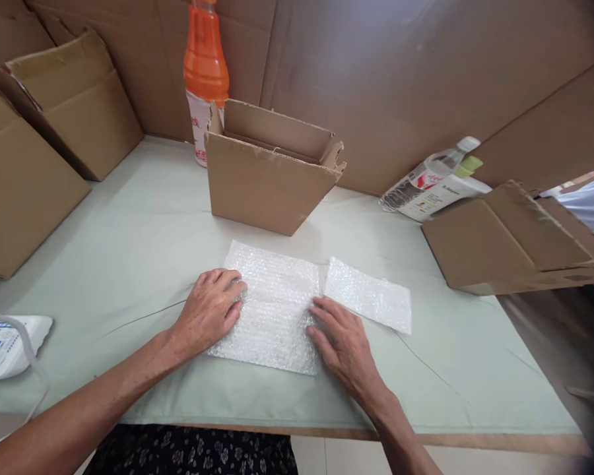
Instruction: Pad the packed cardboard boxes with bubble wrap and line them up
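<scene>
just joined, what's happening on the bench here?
A person presses both hands flat on a large clear bubble-wrap sheet lying on the pale green table: left hand on its left edge, right hand on its right edge. A smaller bubble-wrap piece lies to the right; an open brown cardboard box stands behind.

A table (129,264) under pale green cloth stands against brown cardboard walls (400,79), evenly lit.

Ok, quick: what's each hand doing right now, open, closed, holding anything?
Left hand: open, palm down, pressing the left edge of the larger bubble wrap sheet.
Right hand: open, flat on that sheet's right edge, gripping nothing.
</scene>
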A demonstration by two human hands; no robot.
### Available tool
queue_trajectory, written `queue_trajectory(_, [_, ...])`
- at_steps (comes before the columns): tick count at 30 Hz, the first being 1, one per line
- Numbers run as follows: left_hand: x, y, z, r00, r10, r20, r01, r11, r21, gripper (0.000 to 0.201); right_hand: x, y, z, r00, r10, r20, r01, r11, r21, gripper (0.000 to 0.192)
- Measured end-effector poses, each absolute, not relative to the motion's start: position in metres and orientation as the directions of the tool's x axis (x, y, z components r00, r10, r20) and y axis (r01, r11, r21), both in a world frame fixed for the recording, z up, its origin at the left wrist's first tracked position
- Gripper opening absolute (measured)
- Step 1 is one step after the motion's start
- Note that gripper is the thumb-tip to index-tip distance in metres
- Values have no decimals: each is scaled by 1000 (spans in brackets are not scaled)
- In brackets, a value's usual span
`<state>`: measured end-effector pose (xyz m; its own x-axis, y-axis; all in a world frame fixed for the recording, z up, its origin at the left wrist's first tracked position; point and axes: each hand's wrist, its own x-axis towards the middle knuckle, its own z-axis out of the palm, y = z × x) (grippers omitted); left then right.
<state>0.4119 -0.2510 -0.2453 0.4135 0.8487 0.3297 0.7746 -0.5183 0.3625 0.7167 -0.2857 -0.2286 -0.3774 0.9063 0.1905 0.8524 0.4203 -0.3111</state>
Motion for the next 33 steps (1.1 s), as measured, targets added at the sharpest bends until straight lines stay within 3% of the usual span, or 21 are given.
queue_trajectory(4, [411,-252,-247,390,855,342,762,-508,402,27,736,-287,-219,-270,928,256,897,339,-282,27])
queue_trajectory(9, [403,-259,-239,324,854,407,780,-484,396,27,726,-281,-211,-258,946,195,909,306,-283,28])
queue_trajectory(15, [415,-279,-228,488,808,329,730,-585,353,25,697,-281,-223,-212,959,190,951,247,-185,36])
queue_trajectory(18, [421,-283,-229,525,804,280,739,-593,319,25,684,-279,-225,-156,979,134,918,193,-346,26])
queue_trajectory(21, [419,-283,-229,540,802,254,724,-597,346,25,679,-277,-218,-48,998,28,748,55,-662,19])
queue_trajectory(24, [413,-283,-228,552,797,247,698,-603,387,26,670,-276,-205,-20,1000,-23,499,-10,-867,34])
queue_trajectory(30, [404,-287,-226,402,860,313,669,-510,541,30,629,-268,-188,-224,974,-11,336,67,-940,59])
queue_trajectory(33, [397,-287,-222,272,903,334,635,-429,643,36,616,-262,-192,-332,941,-59,313,51,-948,59])
